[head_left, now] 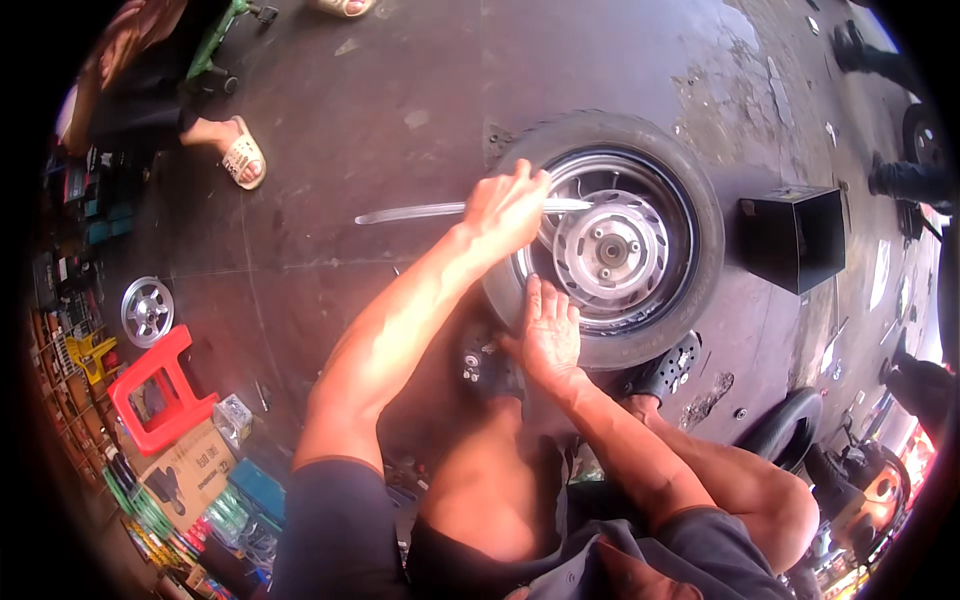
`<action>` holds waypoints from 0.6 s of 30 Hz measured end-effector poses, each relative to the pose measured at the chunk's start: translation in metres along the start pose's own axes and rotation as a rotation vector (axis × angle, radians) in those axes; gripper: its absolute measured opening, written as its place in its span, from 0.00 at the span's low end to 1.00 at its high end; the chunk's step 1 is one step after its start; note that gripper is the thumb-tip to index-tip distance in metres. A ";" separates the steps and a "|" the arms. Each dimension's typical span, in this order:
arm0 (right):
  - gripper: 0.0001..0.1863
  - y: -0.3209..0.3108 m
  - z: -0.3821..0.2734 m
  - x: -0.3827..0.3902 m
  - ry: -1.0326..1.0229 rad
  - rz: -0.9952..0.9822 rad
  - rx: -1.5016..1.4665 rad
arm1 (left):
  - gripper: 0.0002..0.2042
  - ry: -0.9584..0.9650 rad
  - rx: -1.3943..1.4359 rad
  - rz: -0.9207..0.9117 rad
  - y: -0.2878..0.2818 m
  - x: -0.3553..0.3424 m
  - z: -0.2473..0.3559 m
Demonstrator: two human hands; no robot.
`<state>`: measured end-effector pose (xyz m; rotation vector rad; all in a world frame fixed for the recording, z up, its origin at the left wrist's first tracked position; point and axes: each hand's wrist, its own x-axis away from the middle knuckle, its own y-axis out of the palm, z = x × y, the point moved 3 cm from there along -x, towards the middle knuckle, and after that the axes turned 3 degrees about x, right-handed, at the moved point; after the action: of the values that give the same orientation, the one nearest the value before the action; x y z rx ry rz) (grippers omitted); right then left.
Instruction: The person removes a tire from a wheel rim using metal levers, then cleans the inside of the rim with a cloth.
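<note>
A scooter wheel with its black tire [706, 235] lies flat on the floor in front of me, its silver disc [612, 246] facing up. My left hand [503, 208] is wrapped round a long metal tire lever [405, 214], above the wheel's left side. One end of the lever reaches over the rim toward the disc; the other sticks out to the left. Just below, my right hand [550, 325] lies with fingers extended on the tire and rim edge. Its palm faces up toward the view in part, and nothing shows in it.
My feet in dark clogs [668, 368] flank the wheel's near side. A black open box [800, 240] stands to the right, with a loose tire [785, 430] nearer me. At left are a red stool [152, 395], a small silver rim [147, 311] and a cardboard box [188, 475]. Another person's sandalled foot [243, 158] is upper left.
</note>
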<state>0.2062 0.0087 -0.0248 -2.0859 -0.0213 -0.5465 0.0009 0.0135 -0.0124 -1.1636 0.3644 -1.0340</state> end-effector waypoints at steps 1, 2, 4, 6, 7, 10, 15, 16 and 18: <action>0.58 0.000 0.008 -0.016 -0.015 0.007 0.019 | 0.09 0.011 -0.030 0.057 0.002 -0.010 -0.003; 0.58 -0.003 0.022 -0.031 -0.034 0.039 0.056 | 0.08 0.024 -0.043 0.128 0.005 -0.026 -0.001; 0.57 -0.010 0.023 -0.013 0.001 -0.017 0.078 | 0.06 0.097 -0.082 0.104 0.015 -0.020 0.016; 0.56 -0.016 0.024 -0.016 0.007 0.004 0.072 | 0.04 0.131 -0.110 0.024 0.008 -0.025 0.018; 0.54 -0.020 0.023 -0.013 0.008 0.031 0.051 | 0.04 0.138 -0.138 -0.030 0.003 -0.019 0.014; 0.51 -0.024 0.016 -0.005 0.015 0.067 0.008 | 0.05 0.147 -0.194 -0.079 -0.025 0.006 0.002; 0.42 -0.061 0.011 -0.004 0.012 0.118 -0.101 | 0.07 -0.142 -0.061 -0.042 -0.089 0.112 -0.056; 0.41 -0.080 0.000 -0.003 0.052 0.101 -0.113 | 0.08 -0.179 -0.018 0.076 -0.103 0.146 -0.066; 0.41 -0.131 -0.017 -0.005 0.113 0.092 -0.327 | 0.11 -0.478 0.190 0.242 -0.111 0.208 -0.090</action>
<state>0.1660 0.0685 0.0862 -2.3545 0.2433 -0.6454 -0.0082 -0.2110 0.1020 -1.1221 0.0238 -0.5423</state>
